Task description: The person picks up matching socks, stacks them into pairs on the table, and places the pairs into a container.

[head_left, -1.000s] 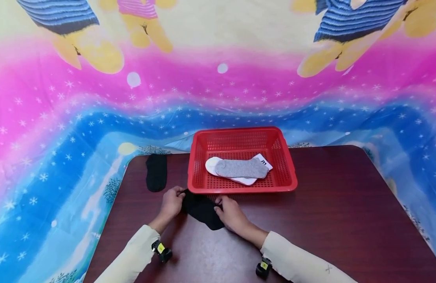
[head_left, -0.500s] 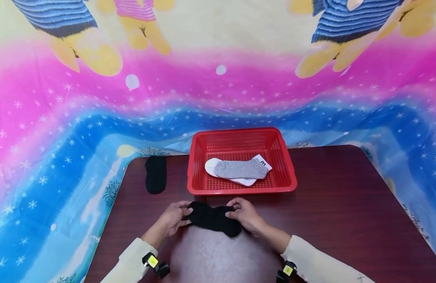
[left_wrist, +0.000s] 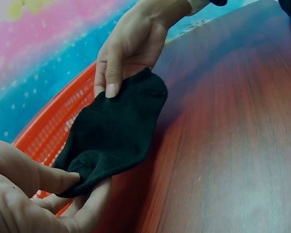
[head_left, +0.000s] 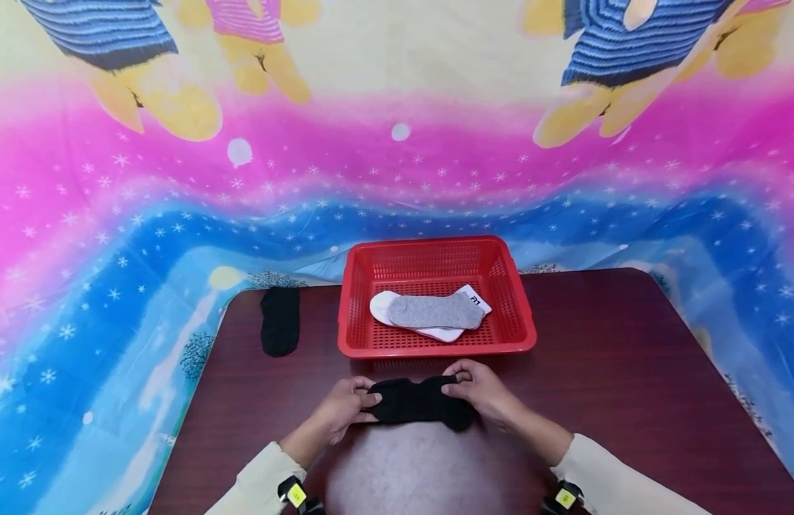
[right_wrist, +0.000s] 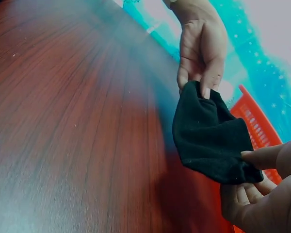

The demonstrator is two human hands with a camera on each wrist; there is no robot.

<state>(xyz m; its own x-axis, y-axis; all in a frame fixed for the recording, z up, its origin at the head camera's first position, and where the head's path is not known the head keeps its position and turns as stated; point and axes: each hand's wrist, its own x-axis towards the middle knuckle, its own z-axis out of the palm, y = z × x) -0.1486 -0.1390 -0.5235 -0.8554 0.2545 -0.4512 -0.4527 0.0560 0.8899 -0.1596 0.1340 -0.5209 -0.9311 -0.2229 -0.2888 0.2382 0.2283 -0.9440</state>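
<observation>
A black ankle sock (head_left: 413,402) is stretched sideways between my two hands, in front of the basket. My left hand (head_left: 345,409) pinches its left end, thumb on top and fingers beneath, as the left wrist view shows with the sock (left_wrist: 116,124) close up. At the other end my right hand (head_left: 483,392) pinches the fabric between thumb and fingers. In the right wrist view the sock (right_wrist: 211,133) hangs above the table, with soft folds across it. A second black sock (head_left: 280,322) lies flat at the table's back left.
A red plastic basket (head_left: 435,352) stands at the back middle of the dark wooden table (head_left: 629,372). Inside it a grey sock (head_left: 435,312) lies over a white sock (head_left: 382,306). A printed cloth (head_left: 397,172) hangs behind the table.
Both hands have drawn the black sock back from the basket's front rim and to the right, and it now lies straighter between them. The basket and the other socks stay put.
</observation>
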